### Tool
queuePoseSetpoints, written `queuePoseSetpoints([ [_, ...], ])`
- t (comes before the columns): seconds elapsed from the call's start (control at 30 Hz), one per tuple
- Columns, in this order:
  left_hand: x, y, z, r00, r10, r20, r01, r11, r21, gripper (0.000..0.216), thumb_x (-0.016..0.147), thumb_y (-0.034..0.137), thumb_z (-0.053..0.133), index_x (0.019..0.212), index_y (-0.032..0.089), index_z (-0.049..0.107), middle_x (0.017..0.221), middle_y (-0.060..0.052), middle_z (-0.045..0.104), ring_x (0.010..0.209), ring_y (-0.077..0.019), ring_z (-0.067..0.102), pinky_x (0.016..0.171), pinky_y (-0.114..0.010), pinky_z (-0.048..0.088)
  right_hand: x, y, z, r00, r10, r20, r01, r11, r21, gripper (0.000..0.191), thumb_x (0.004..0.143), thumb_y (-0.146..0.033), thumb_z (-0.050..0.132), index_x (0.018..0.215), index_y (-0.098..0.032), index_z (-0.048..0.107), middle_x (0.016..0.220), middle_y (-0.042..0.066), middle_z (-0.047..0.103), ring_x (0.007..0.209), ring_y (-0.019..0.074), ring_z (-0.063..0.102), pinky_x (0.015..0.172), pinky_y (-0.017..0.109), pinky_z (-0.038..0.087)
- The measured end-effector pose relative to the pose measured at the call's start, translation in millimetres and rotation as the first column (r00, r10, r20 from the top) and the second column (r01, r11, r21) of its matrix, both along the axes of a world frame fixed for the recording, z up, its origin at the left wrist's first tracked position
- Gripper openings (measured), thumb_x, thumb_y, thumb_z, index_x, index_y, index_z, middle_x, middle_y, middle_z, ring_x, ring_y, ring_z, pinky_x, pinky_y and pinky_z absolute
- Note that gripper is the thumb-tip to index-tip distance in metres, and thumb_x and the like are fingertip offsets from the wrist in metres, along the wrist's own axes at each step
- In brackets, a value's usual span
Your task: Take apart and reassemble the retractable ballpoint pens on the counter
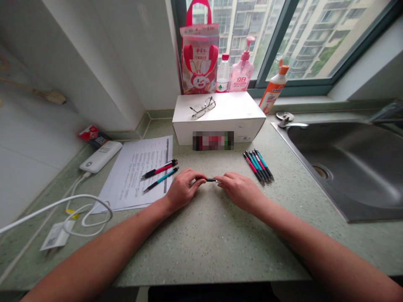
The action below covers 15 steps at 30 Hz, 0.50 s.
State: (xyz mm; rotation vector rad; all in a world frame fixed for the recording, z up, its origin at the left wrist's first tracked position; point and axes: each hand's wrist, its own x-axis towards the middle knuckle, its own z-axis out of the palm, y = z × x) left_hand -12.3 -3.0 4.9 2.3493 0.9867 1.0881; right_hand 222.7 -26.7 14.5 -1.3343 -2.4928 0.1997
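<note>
Both my hands rest on the green speckled counter and grip one pen (210, 180) between them; only its short black middle shows. My left hand (182, 188) is closed on one end and my right hand (239, 189) is closed on the other. A bunch of several pens (258, 166) with red and teal barrels lies just right of my right hand. Two more pens, a red one (160, 169) and a teal one (161, 179), lie on printed sheets of paper (135, 174) to the left of my left hand.
A white box (220, 115) with glasses (203, 107) on it stands behind my hands. Bottles and a red bag line the window sill. A steel sink (352, 163) fills the right. A white power bank (100, 156) and cable (78, 205) lie at the left.
</note>
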Motion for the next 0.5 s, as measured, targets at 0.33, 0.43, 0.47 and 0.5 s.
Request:
queuePoseSetpoints([
  [0.33, 2.2, 1.3, 2.4, 0.996, -0.079, 0.039, 0.074, 0.991, 0.109, 0.007, 0.092, 0.012, 0.066, 0.092, 0.018, 0.068, 0.088, -0.005, 0.074, 0.085, -0.019, 0.064, 0.08, -0.035, 0.053, -2.1, -1.7, -3.1, 0.995, -0.028, -0.098, 0.023, 0.999, -0.043, 0.021, 0.1, -0.026, 0.056, 0.118, -0.019, 0.066, 0.102, 0.008, 0.075, 0.093, 0.0226, 0.07, 0.08, 0.034, 0.052],
  [0.43, 2.8, 0.1, 3.5, 0.995, -0.088, 0.04, 0.083, 0.989, 0.126, 0.008, 0.093, 0.012, 0.065, 0.093, 0.019, 0.069, 0.09, -0.005, 0.073, 0.086, -0.0191, 0.063, 0.079, -0.034, 0.053, -3.6, -3.5, -2.4, 0.991, -0.079, -0.104, 0.07, 0.993, -0.092, 0.019, 0.101, -0.028, 0.054, 0.112, -0.018, 0.065, 0.1, 0.009, 0.075, 0.09, 0.0229, 0.07, 0.077, 0.034, 0.05],
  [0.47, 3.0, -0.4, 3.5, 0.995, -0.091, 0.036, 0.086, 0.988, 0.13, 0.008, 0.093, 0.012, 0.064, 0.093, 0.019, 0.069, 0.09, -0.005, 0.072, 0.086, -0.0191, 0.063, 0.079, -0.034, 0.053, -4.0, -3.8, -2.1, 0.992, -0.075, -0.102, 0.066, 0.993, -0.095, 0.018, 0.102, -0.028, 0.053, 0.111, -0.018, 0.065, 0.1, 0.008, 0.075, 0.091, 0.0228, 0.07, 0.077, 0.033, 0.05],
  [0.5, 3.2, -0.8, 3.4, 0.995, -0.094, 0.032, 0.089, 0.987, 0.134, 0.009, 0.093, 0.011, 0.064, 0.093, 0.019, 0.069, 0.09, -0.005, 0.072, 0.086, -0.019, 0.062, 0.078, -0.034, 0.053, -4.2, -3.9, -1.7, 0.993, -0.062, -0.101, 0.053, 0.994, -0.093, 0.018, 0.102, -0.027, 0.052, 0.11, -0.018, 0.066, 0.1, 0.008, 0.075, 0.092, 0.0226, 0.069, 0.078, 0.033, 0.049],
])
